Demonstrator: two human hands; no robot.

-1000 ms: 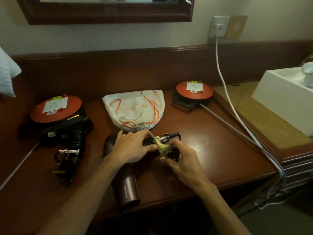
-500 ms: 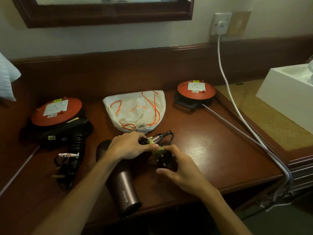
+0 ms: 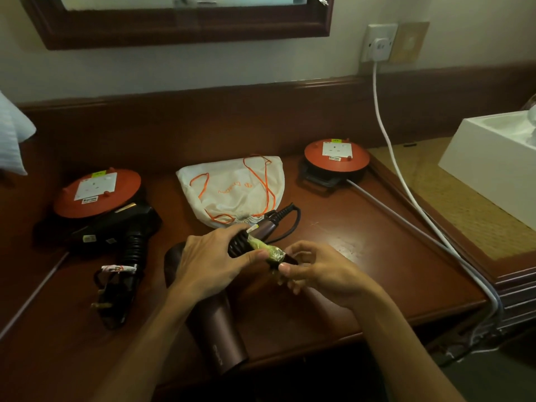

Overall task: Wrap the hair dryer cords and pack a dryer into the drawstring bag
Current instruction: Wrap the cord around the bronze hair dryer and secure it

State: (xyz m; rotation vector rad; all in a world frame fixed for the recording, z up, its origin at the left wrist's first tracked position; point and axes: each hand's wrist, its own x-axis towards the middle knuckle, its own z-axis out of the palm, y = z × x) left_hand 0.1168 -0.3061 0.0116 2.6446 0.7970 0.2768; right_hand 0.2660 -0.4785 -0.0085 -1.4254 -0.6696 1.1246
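Brown dryer (image 3: 216, 326) lies on desk (image 3: 362, 256), just in front of bag (image 3: 232, 190). Left hand (image 3: 208, 262) wraps tight round handle and cord bundle. Right hand (image 3: 319, 274) pinches green tie (image 3: 265, 249) on cord (image 3: 290, 227). Probably hard, smooth, a bit heavy; best held by handle. Cord bends easily.

Both arms come in bare from the bottom edge, no sleeves showing anywhere up to the frame, so short sleeves or hidden. left hand (image 3: 208, 261) and right hand (image 3: 316, 271) are bare too: no gloves, rings, watch or wristbands, nails trimmed short
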